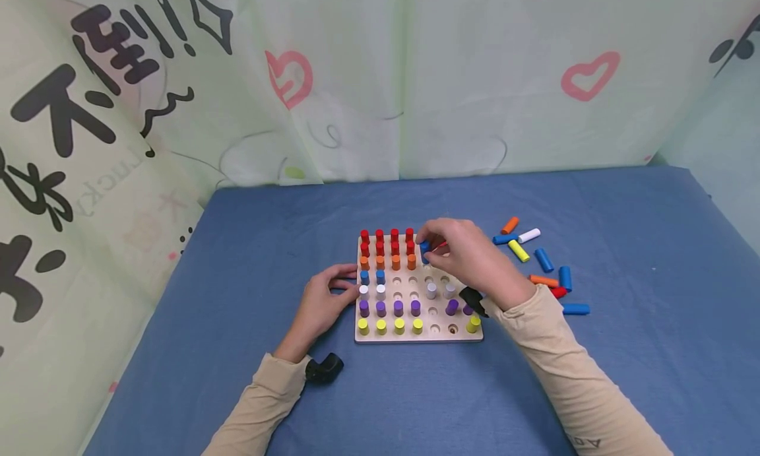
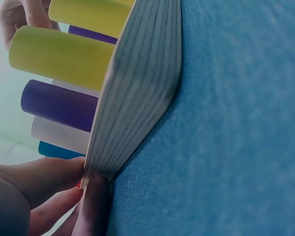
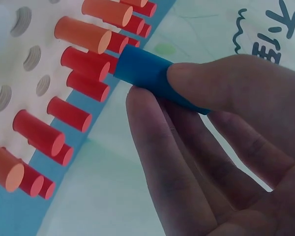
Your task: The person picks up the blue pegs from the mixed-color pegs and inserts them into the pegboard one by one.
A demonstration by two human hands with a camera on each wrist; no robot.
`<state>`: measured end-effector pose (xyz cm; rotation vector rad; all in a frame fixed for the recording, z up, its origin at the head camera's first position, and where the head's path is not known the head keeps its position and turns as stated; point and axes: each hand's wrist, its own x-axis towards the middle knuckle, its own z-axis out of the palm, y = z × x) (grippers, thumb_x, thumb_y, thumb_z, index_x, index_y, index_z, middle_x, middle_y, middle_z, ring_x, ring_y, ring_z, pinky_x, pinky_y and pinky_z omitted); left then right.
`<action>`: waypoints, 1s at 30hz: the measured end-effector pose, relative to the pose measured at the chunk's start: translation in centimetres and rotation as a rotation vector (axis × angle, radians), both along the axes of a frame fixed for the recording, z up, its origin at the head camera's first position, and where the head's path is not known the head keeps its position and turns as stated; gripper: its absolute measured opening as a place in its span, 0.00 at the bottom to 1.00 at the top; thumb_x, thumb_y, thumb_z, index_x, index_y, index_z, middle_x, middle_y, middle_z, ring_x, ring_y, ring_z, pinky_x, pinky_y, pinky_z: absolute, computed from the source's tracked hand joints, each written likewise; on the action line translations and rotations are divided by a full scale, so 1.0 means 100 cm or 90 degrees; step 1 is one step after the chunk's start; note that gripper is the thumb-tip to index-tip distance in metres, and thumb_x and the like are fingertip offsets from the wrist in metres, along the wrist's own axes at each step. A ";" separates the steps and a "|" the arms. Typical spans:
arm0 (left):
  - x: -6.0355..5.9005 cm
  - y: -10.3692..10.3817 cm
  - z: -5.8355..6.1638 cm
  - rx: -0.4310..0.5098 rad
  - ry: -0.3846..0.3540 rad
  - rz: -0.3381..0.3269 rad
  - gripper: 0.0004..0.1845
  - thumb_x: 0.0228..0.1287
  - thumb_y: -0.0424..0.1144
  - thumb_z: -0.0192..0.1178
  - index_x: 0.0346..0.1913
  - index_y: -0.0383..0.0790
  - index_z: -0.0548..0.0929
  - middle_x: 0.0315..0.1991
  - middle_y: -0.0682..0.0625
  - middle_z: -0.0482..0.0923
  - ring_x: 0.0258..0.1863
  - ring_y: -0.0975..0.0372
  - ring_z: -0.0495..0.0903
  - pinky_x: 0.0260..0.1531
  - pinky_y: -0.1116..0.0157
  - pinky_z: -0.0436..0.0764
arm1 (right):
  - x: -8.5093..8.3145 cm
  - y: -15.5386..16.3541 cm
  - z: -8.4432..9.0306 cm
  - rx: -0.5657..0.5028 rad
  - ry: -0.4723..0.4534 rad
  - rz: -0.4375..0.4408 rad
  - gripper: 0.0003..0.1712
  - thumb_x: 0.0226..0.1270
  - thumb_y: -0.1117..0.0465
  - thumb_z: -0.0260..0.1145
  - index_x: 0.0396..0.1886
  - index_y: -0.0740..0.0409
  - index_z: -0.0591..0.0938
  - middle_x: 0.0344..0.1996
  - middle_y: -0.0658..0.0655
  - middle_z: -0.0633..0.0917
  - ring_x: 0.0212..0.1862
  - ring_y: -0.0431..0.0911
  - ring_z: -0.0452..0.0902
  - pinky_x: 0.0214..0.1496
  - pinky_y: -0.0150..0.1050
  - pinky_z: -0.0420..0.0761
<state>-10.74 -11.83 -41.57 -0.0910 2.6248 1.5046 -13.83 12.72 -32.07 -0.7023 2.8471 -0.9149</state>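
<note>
A pale wooden pegboard [image 1: 406,337] lies on the blue cloth, with coloured pegs standing in rows. My right hand [image 1: 475,258] pinches a blue peg [image 3: 145,73] between thumb and fingers. In the head view it is over the board's upper right part; in the right wrist view the peg is tilted and clear of the holes. At the board's left edge, my left hand [image 1: 320,304] touches the side with thumb and fingertips. Close by it stand two blue pegs [image 1: 372,277] and two white pegs [image 1: 372,292]. My right hand and wrist hide part of the board's right side.
To the right of the board, loose pegs lie scattered on the cloth, among them a yellow peg [image 1: 518,251], a white peg [image 1: 529,235] and an orange peg [image 1: 509,225]. Rows of red pegs [image 1: 394,235] stand at the far edge. A printed curtain [image 1: 445,113] hangs behind.
</note>
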 end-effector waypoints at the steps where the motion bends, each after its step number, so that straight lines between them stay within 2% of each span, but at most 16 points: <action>1: 0.000 0.000 0.000 -0.001 0.000 0.000 0.22 0.64 0.36 0.67 0.61 0.43 0.80 0.53 0.49 0.82 0.46 0.58 0.82 0.47 0.60 0.84 | 0.000 -0.001 0.000 0.000 -0.003 0.000 0.12 0.62 0.71 0.68 0.46 0.64 0.84 0.41 0.58 0.87 0.43 0.50 0.84 0.47 0.47 0.85; 20: 0.000 0.000 -0.001 -0.002 0.002 0.001 0.22 0.64 0.36 0.67 0.61 0.43 0.80 0.53 0.49 0.82 0.46 0.59 0.81 0.48 0.60 0.84 | 0.004 -0.012 -0.005 -0.025 -0.046 0.022 0.11 0.62 0.72 0.67 0.44 0.64 0.83 0.40 0.57 0.85 0.45 0.51 0.85 0.49 0.46 0.85; 30: 0.000 -0.001 -0.001 0.000 0.003 -0.003 0.22 0.64 0.35 0.67 0.61 0.42 0.80 0.53 0.48 0.82 0.46 0.58 0.81 0.47 0.60 0.84 | 0.005 -0.018 -0.007 -0.013 -0.055 0.024 0.11 0.61 0.71 0.69 0.43 0.64 0.83 0.39 0.57 0.85 0.44 0.50 0.85 0.49 0.45 0.85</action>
